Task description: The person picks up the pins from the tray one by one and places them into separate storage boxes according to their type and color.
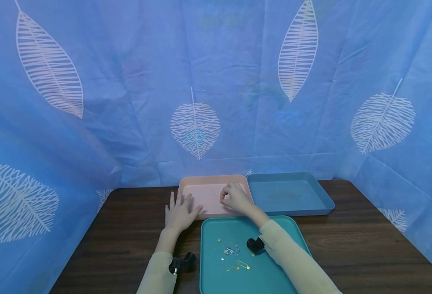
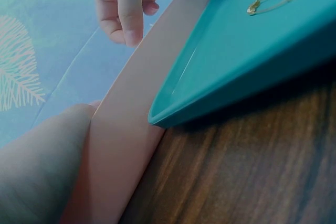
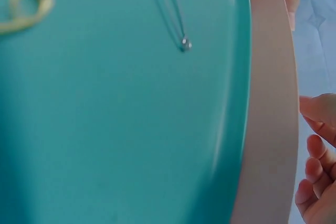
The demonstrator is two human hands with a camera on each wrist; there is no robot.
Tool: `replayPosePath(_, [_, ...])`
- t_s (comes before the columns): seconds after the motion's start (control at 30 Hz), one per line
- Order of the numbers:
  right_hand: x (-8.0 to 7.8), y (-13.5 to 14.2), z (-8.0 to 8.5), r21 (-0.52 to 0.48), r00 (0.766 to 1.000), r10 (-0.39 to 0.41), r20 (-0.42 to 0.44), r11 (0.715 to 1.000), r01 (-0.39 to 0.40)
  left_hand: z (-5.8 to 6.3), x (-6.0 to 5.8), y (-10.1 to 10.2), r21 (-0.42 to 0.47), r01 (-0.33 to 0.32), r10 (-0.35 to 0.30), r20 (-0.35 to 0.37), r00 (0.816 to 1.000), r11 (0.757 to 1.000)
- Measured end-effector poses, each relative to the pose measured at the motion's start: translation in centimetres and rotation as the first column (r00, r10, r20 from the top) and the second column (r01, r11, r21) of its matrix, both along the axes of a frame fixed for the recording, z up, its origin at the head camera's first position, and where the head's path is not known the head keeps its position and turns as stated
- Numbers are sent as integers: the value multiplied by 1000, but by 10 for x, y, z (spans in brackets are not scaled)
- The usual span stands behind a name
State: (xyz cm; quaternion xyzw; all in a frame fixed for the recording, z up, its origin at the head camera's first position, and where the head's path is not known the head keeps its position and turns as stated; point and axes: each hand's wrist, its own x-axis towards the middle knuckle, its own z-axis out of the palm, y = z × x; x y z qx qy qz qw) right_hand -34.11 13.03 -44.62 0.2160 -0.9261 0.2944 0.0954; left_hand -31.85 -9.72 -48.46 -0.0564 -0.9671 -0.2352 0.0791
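In the head view my left hand [image 1: 179, 214] spreads its fingers over the left front side of a pink tray [image 1: 208, 179]. My right hand [image 1: 236, 198] is above that tray's right half, thumb and index finger bent toward each other. Whether anything is between its fingertips is too small or hidden to tell. In the right wrist view the other fingers [image 3: 313, 169] of this hand are curled. Gold and silver safety pins lie in the teal tray [image 1: 210, 281] nearer to me, one gold safety pin [image 2: 270, 3] clear in the left wrist view.
A blue tray [image 1: 289, 192] stands against the pink one's right side. All three trays are on a dark wooden table [image 1: 139, 228]. Behind it hangs a blue cloth [image 1: 234, 122] with white leaf prints. My right forearm [image 1: 293, 257] crosses above the teal tray.
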Motion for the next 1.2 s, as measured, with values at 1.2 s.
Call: replayPosePath(1.2, [57,46,13,63,987,136,-80,989,-131,-3,-1,-1,45,11,-11,-5,1000,999])
